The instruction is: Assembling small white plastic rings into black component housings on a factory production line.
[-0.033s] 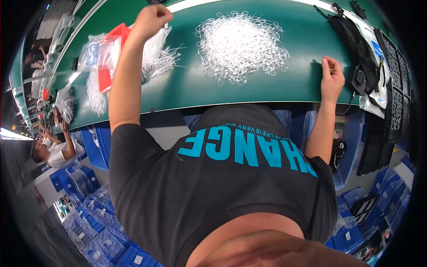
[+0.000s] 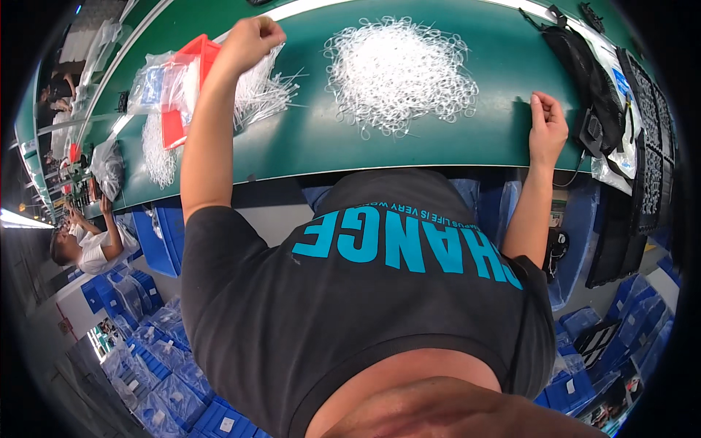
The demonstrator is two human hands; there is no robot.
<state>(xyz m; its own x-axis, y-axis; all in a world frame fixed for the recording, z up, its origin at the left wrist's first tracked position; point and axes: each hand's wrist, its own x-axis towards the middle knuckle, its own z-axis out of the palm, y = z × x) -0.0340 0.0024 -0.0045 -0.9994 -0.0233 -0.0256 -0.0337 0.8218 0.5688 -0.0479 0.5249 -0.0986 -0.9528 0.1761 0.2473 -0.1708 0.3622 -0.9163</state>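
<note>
My left hand (image 2: 252,42) hovers over the far left of the green table (image 2: 365,155), its fingers pinched together; anything between them is too small to make out. Beneath that hand and forearm lies a heap of straight white cable ties (image 2: 264,98), partly covered by the arm. A large mound of white ties closed into small loops (image 2: 398,77) spreads over the middle of the table. To the right of this mound is my right hand (image 2: 546,130), apart from it, with thumb and curled fingers close together. Whatever the right fingers hold cannot be seen.
Left of my forearm stands a red bin (image 2: 172,130) with a clear plastic bag (image 2: 157,84) over it, beside another white pile (image 2: 158,153). A black mesh bag (image 2: 571,66) and black trays (image 2: 648,120) lie at right. A co-worker (image 2: 98,248) sits far left.
My left hand has come slightly nearer and to the right, fingers still pinched. My right hand has barely shifted. The piles look the same.
</note>
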